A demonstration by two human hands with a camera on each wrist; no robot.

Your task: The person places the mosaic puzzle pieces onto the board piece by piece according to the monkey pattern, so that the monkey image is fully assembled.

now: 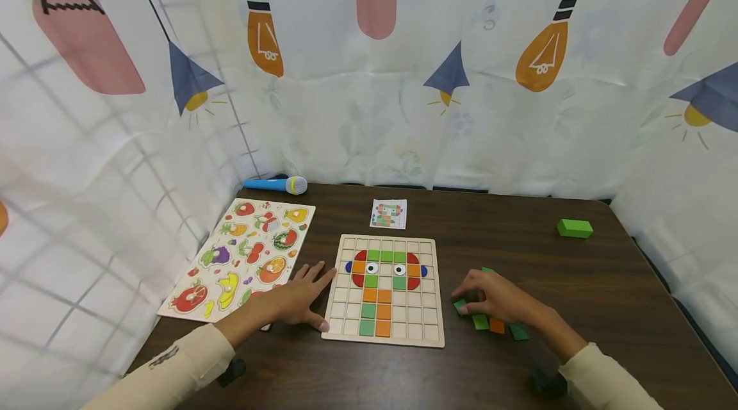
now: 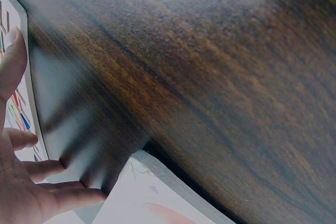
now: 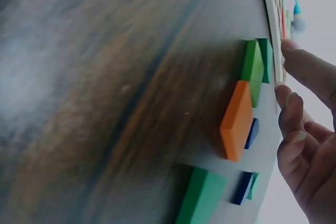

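Note:
A square wooden grid board [image 1: 350,307] carries coloured tiles in a face-like pattern, with orange tiles [image 1: 383,311] and green ones below it. My left hand [image 1: 300,298] spreads its fingers along the board's left side, the thumb resting on the lower left corner. To the right of the board, my right hand [image 1: 497,298] is low over several loose tiles. Its thumb and bent forefinger are parted around a dark green tile [image 1: 459,305]. In the right wrist view, this green tile [image 3: 265,60] stands beside the fingertips, near a light green tile [image 3: 252,72] and an orange tile [image 3: 237,121].
A fruit picture board [image 1: 262,211] lies to the left, partly under my left forearm. A small pattern card [image 1: 389,214] is behind the grid board. A blue toy microphone [image 1: 271,184] sits at the back left, a green block [image 1: 574,228] at the back right.

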